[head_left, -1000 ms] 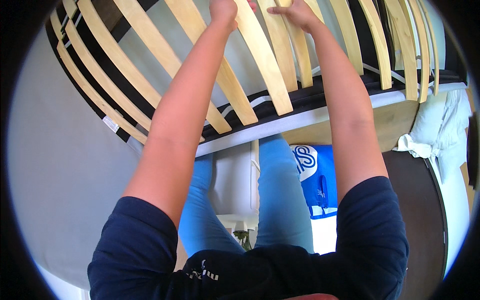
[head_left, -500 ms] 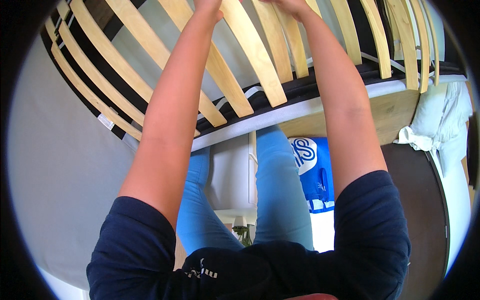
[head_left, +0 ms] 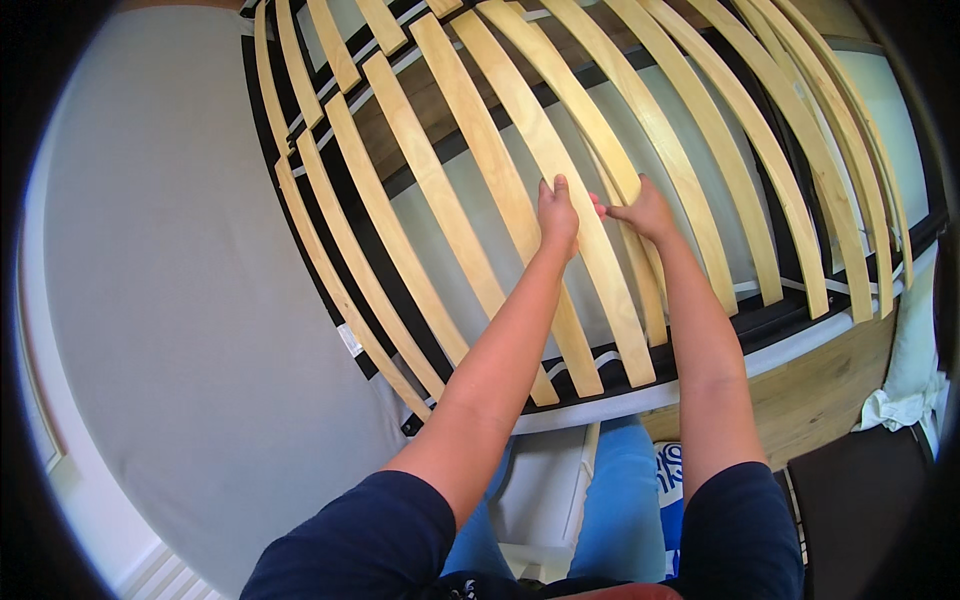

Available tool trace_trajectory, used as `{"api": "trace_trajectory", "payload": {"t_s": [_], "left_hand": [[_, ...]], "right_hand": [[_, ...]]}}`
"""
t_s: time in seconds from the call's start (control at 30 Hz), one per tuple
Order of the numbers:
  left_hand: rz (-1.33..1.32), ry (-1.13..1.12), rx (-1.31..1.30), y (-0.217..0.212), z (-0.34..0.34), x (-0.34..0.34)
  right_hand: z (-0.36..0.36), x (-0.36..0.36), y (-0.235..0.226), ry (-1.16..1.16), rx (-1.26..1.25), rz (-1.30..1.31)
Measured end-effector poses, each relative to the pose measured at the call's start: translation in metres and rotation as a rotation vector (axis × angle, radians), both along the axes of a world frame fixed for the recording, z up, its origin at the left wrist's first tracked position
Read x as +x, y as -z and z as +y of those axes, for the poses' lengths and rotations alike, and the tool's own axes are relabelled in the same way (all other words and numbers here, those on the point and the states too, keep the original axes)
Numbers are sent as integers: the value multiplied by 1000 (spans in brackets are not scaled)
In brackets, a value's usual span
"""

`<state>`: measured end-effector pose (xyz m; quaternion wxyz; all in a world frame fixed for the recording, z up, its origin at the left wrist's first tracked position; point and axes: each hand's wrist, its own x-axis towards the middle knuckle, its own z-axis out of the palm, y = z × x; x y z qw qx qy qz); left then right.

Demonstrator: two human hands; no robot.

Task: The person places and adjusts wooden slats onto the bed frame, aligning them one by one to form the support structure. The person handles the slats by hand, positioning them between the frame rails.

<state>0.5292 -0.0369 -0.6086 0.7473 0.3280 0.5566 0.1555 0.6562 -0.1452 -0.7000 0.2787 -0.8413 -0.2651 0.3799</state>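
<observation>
Bed slat of pale wood (head_left: 608,275) sits pinched in the left hand (head_left: 560,220); the right hand (head_left: 652,212) touches the next slat (head_left: 582,98), its grip too hidden to tell.

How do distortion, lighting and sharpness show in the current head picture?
Head view: black fisheye borders cut off the corners, and the grey fabric surface bows along the rim; the white strip at lower left looks washed out; the wooden bed slats, left hand and right hand look fairly sharp, without obvious motion blur.
</observation>
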Motion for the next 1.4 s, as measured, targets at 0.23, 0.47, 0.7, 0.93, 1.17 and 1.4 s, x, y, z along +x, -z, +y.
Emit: {"api": "trace_trajectory", "payload": {"t_s": [0.23, 0.47, 0.7, 0.93, 1.17, 1.4], "left_hand": [[-140, 101, -42, 6, 7, -3], [-194, 61, -209, 9, -24, -9], [4, 190, -212, 22, -118, -72], [-18, 132, -165, 19, -113, -74], [-73, 60, -199, 15, -112, -87], [-90, 145, -206, 7, -110, -83]], "right_hand": [[13, -13, -51, 117, -173, -78], [4, -5, -48, 138, -216, -202], [10, -12, -30, 33, -185, -159], [-60, -3, -33, -156, -60, 136], [-156, -1, 0, 65, -38, 47], [-146, -1, -17, 243, -144, -316]]}}
